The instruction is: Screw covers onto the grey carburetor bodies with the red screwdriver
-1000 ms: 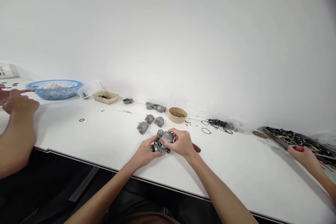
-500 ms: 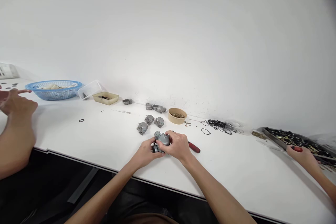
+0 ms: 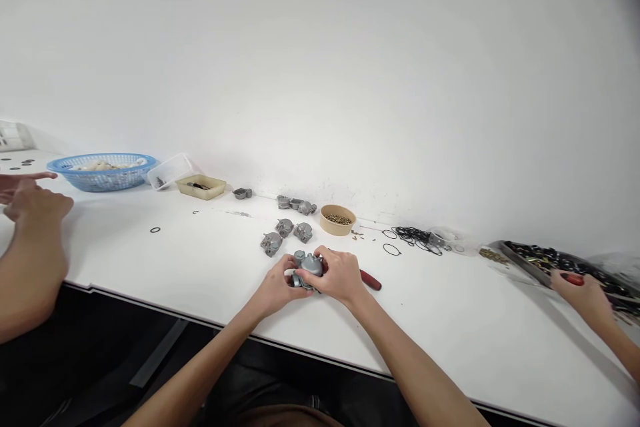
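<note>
A grey metal carburetor [image 3: 311, 265] is held between my two hands, low over the front half of the table. My left hand [image 3: 276, 288] has its fingers and thumb around the left side and underside. My right hand [image 3: 341, 273] grips the rounded grey bowl from the right, its thumb across the front. The fingers hide much of the lower part. Beside my right hand lies a red-handled tool [image 3: 371, 279], its other end hidden behind that hand. Several similar carburetors [image 3: 271, 243] stand just beyond my hands.
Farther back are a round tub of small brass parts [image 3: 338, 220], black rubber rings [image 3: 413, 237] and grey castings [image 3: 297, 205]. To the left stand a shallow tray [image 3: 201, 187] and a blue basket [image 3: 105, 173]. Other people's hands are at both sides, one near a metal tray [image 3: 530, 265].
The carburetor has turned slightly in my hands, and my left fingers have shifted on it. At the right, another person's hand with a red handle has moved a little.
</note>
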Motion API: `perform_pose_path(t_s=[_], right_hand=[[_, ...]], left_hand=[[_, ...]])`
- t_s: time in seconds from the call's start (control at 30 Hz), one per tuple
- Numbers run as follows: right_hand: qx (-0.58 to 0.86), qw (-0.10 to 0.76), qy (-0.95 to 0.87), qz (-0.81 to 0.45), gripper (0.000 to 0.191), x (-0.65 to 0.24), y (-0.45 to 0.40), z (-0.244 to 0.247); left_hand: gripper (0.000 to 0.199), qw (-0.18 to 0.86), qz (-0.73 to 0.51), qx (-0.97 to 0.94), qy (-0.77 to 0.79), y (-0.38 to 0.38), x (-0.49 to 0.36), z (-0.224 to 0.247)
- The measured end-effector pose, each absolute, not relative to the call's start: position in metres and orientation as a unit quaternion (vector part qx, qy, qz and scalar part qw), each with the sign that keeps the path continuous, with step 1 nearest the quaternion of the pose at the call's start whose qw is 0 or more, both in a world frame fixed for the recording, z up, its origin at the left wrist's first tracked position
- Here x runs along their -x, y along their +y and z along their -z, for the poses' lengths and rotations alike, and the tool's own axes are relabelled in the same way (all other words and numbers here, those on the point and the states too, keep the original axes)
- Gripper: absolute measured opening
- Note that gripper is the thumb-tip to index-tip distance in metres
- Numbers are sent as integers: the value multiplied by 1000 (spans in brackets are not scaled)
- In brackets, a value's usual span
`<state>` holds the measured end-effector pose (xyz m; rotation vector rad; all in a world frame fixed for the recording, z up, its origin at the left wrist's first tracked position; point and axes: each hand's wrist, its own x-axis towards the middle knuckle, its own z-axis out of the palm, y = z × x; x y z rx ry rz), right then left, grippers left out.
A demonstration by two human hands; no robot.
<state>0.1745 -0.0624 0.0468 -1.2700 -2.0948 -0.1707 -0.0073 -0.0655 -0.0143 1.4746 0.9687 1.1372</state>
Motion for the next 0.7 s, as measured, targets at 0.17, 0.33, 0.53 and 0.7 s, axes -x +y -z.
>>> perform_pose_path(t_s=[0.17, 0.33, 0.53, 0.7], right_hand=[[487, 318, -810, 77, 45, -175, -63, -46], [501, 305, -803, 107, 49, -174, -62, -42], [478, 270, -832, 81, 51, -180, -61, -47], [449, 273, -851, -19, 43, -191, -57, -59]], left_hand=[[70, 502, -479, -601, 396, -69, 6, 16], [81, 472, -473, -628, 399, -73, 7, 14], [92, 495, -446, -664, 340, -77, 11, 8], [94, 501, -440, -659, 349, -75, 12, 11]])
